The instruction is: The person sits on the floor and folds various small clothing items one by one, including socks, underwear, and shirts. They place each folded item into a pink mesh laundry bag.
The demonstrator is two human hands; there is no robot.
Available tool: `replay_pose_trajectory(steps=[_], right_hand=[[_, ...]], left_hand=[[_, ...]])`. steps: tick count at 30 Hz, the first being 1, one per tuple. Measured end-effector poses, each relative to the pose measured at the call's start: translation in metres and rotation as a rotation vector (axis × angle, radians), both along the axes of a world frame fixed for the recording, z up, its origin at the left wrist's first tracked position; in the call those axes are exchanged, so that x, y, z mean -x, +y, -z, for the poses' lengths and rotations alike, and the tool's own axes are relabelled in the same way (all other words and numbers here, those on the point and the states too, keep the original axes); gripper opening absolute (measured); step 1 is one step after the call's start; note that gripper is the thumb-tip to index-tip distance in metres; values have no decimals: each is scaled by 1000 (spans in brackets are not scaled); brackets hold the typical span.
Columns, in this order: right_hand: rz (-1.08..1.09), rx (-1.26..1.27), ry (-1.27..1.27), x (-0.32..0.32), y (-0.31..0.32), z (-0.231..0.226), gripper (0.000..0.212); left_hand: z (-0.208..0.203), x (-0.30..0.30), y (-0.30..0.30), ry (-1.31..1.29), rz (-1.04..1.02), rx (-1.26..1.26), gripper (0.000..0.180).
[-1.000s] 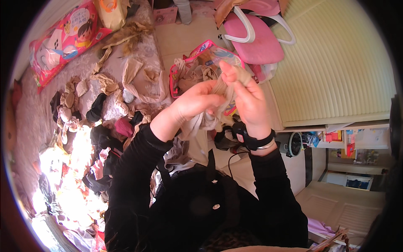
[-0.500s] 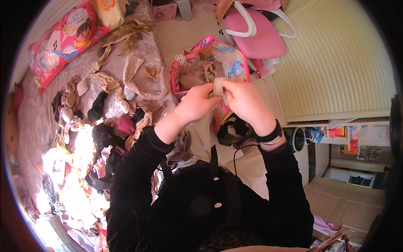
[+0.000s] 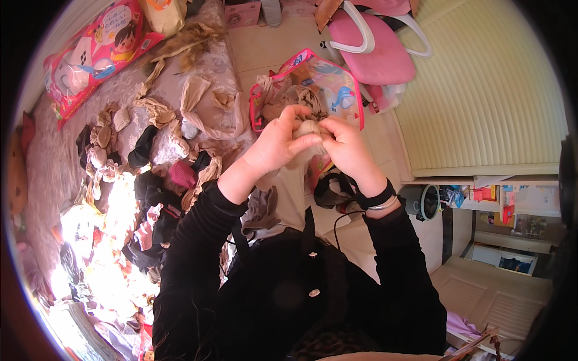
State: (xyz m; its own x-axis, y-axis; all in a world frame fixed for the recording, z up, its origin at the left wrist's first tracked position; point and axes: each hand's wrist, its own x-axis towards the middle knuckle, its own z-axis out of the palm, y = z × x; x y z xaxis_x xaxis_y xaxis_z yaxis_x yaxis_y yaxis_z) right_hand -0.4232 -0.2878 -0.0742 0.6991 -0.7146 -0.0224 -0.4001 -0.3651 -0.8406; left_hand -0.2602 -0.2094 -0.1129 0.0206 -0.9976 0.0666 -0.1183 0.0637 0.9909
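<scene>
- Nearest, the person's black sleeves rise from six o'clock toward the middle of the view; a dark band and a silver bangle (image 3: 378,201) circle the right wrist.
- The left hand (image 3: 278,144) and the right hand (image 3: 346,146) meet at the centre, both clamped on a beige rolled stocking (image 3: 309,127); fingers of each hand curl tightly over it, thumbs pressing from below.
- A loose beige length of the stocking hangs from the hands toward six o'clock, over the person's front.
- Just beyond the hands, at twelve o'clock, a clear pouch with a pink rim (image 3: 337,84) lies open, with more beige hosiery bunched inside.
- At nine to eleven o'clock, a mauve bed cover (image 3: 54,162) carries scattered beige stockings (image 3: 201,99), rolled beige bundles and dark socks (image 3: 144,144); a pink rolled sock (image 3: 180,174) lies among them.
- At seven o'clock, a brightly sunlit heap of mixed clothes (image 3: 102,240) is partly washed out.
- Farther, at one o'clock, a pink chair with white arms (image 3: 379,51) stands by a pale slatted door (image 3: 481,102).
- At eleven o'clock, a pink printed packet (image 3: 96,51) rests at the bed's far edge.
</scene>
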Motion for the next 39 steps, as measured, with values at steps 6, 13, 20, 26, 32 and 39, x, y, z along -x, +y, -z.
replay_pose_trajectory(steps=[6,13,20,26,32,39], right_hand=[[362,-827,-565,19,-27,-15,12],[605,-954,-925,41,-63,-3,16],[151,-338,-403,34,-63,-46,15],[221,83,-228,30,-131,-13,20],[171,380,14,10,-111,48,51],[-646,134,278,-62,20,85,30]], left_hand=[[27,14,9,149,168,-169,27],[20,11,37,-89,326,-353,28],[16,-10,49,-213,22,-13,64],[4,-112,105,-101,-448,-105,47],[-6,-182,215,-389,-827,-318,35],[55,-215,331,-789,-1169,-671,28]])
